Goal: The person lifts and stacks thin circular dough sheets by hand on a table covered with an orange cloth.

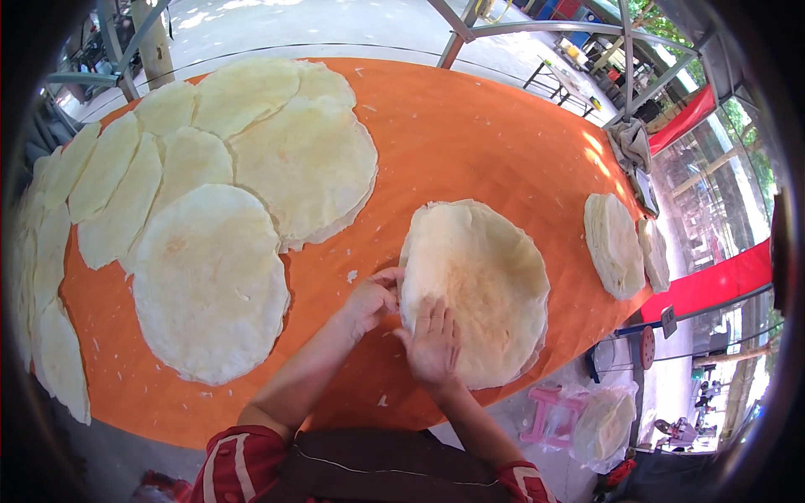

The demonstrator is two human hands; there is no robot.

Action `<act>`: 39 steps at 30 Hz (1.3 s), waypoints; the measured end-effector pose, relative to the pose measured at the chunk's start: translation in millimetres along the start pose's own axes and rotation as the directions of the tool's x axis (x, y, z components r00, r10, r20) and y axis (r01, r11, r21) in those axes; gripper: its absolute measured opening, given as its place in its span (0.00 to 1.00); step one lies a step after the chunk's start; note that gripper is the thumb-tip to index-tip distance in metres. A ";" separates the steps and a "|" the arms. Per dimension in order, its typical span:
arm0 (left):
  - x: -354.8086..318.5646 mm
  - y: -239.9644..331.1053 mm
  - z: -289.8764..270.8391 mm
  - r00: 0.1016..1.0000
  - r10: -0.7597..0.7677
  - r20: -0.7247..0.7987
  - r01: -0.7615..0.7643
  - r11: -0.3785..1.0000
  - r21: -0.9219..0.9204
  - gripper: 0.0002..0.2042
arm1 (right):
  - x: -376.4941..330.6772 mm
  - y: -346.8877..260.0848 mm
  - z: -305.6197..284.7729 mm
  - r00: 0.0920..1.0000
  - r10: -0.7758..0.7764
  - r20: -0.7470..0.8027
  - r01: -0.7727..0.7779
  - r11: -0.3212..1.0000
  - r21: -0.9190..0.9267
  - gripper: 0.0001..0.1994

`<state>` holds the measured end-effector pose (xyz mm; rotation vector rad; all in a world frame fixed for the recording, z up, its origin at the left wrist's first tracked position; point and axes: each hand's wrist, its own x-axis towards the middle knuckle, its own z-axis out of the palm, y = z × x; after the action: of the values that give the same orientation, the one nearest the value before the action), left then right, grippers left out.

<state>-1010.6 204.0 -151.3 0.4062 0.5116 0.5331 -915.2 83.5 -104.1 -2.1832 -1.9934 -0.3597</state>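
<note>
A stack of thin round flatbreads (490, 285) lies before me on the orange table, browned in the middle of its top sheet. My left hand (375, 300) is at the stack's left edge, fingers bent together against the rim; whether a sheet is pinched between them is hard to make out. Flat on the lower left part of the top flatbread rests my right hand (434, 339), its fingers stretched out. To the left of my left forearm lies another round flatbread pile (210, 285), whose top sheet is pale with a small brown spot.
Many overlapping flatbreads (293, 159) cover the far left of the orange table (470, 126). Smaller stacks (615, 246) stand at the right edge, near a grey cloth (631, 147). On the floor at right are a pink stool (553, 412) and a clear bag of flatbreads (604, 423).
</note>
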 end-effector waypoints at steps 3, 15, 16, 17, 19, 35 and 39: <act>0.5 -2.2 -5.0 0.999 -0.041 -0.002 0.041 0.999 0.009 0.33 | -1.2 -3.1 6.2 0.998 -0.003 -0.061 -0.003 0.995 -0.103 0.26; 43.5 15.7 -1.7 0.982 -0.073 -0.175 0.110 0.972 0.208 0.19 | -34.2 20.7 31.8 0.955 -0.166 0.245 0.249 0.897 -0.365 0.25; 45.7 16.9 1.2 0.974 0.002 -0.228 0.077 0.939 0.336 0.19 | -32.3 21.7 16.9 0.971 -0.152 0.184 0.165 0.984 -0.059 0.24; 49.5 13.8 3.0 0.960 0.081 -0.269 0.054 0.887 0.458 0.19 | -31.8 28.7 10.7 0.986 -0.117 0.121 0.082 0.962 0.260 0.23; 55.4 15.0 -4.0 0.969 0.115 -0.217 0.018 0.848 0.530 0.19 | -51.5 85.4 6.0 0.945 0.317 -0.082 -0.192 0.740 0.645 0.21; 62.9 2.9 39.6 0.957 0.239 -0.161 -0.104 0.809 0.579 0.20 | -94.8 293.5 21.9 0.417 0.545 0.727 -0.741 -0.260 0.620 0.19; 61.4 -0.8 35.5 0.972 0.113 -0.205 0.027 0.815 0.578 0.23 | -80.5 284.5 19.7 0.699 0.578 0.420 -0.398 -0.174 0.901 0.20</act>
<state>-945.1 230.2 -144.9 0.9521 0.8987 0.4623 -637.5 -15.4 -134.1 -1.5103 -0.5085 0.7968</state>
